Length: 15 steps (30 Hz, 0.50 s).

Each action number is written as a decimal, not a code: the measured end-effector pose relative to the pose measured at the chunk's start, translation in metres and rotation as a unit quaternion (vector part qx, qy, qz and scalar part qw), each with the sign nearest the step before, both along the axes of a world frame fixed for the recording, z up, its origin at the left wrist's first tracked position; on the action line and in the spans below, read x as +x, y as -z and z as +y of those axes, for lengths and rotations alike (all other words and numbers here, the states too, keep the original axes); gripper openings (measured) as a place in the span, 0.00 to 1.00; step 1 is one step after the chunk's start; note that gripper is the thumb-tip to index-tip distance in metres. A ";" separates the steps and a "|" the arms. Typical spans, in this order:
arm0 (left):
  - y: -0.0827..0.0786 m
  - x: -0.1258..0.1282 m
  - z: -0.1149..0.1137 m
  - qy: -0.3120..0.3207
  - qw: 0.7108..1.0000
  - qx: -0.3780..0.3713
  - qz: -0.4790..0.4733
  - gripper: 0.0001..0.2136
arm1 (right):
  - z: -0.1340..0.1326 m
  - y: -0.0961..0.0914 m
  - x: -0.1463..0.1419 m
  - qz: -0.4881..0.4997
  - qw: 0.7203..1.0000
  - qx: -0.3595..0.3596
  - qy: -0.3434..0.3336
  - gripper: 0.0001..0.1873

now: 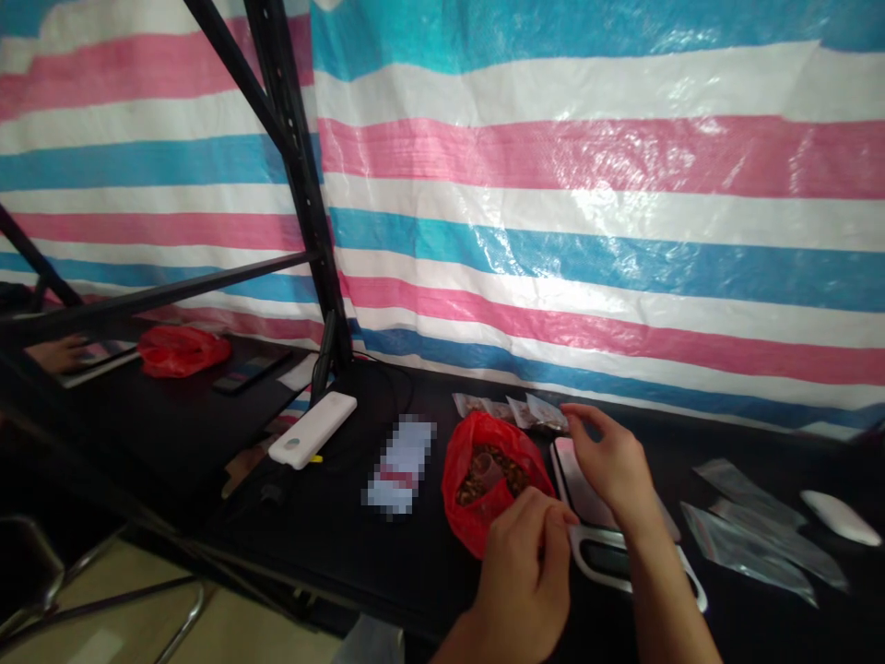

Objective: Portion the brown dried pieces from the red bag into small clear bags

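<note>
red bag (477, 530): sits open on the black table (387, 563), brown bits inside and what looks like a small clear cup on top of them
left hand (525, 567): right at the bag's near-right edge, fingers and thumb pinched shut; we honestly can't tell if it's got the plastic or something tiny
right hand (612, 466): just right of the bag, hovering over the scale, fingers loose and spread, holding nothing, fingertips almost at the small packets
small packets (515, 410): little filled pouches in a row just behind the bag
scale (601, 553): white, flat, right beside the bag, partly under our right wrist
empty pouches (753, 539): clear ones lying further right, well away from both hands
power bank (312, 429): white, off to the left by the black rack (294, 166)
other red bag (183, 350): far left, near another person's hand (59, 353)
backdrop: pink, blue and white striped tarp (587, 184)
</note>
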State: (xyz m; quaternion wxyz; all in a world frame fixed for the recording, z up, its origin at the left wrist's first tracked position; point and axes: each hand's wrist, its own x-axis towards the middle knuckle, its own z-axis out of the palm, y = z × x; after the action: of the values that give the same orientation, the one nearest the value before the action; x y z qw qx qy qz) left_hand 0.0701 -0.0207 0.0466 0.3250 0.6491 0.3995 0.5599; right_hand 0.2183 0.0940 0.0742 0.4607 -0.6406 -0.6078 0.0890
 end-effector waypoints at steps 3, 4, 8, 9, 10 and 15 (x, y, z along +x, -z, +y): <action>-0.001 0.007 -0.005 0.027 0.997 0.043 0.049 0.14 | -0.012 -0.001 0.037 -0.013 0.998 -0.006 0.059 0.22; -0.002 0.008 -0.007 0.032 0.995 0.065 0.067 0.13 | -0.016 0.001 0.054 -0.025 0.995 -0.018 0.097 0.22; -0.004 0.011 -0.015 0.057 0.977 0.148 0.140 0.10 | -0.027 0.027 0.115 -0.104 0.984 -0.030 0.144 0.26; -0.003 0.011 -0.016 0.068 0.972 0.164 0.151 0.10 | -0.028 0.036 0.126 -0.133 0.982 -0.022 0.135 0.29; -0.001 0.011 -0.017 0.078 0.968 0.179 0.159 0.10 | -0.030 0.044 0.136 -0.160 0.978 -0.022 0.131 0.31; 0.018 0.006 -0.023 0.108 0.945 0.230 0.205 0.11 | -0.037 0.068 0.177 -0.188 0.968 -0.065 0.156 0.29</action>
State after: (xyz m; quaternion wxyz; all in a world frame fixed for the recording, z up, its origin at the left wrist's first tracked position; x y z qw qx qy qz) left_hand 0.0757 -0.0437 0.0287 0.1363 0.8465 0.2448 0.4527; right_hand 0.3952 0.0572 0.0064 0.3035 -0.7610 -0.5694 -0.0669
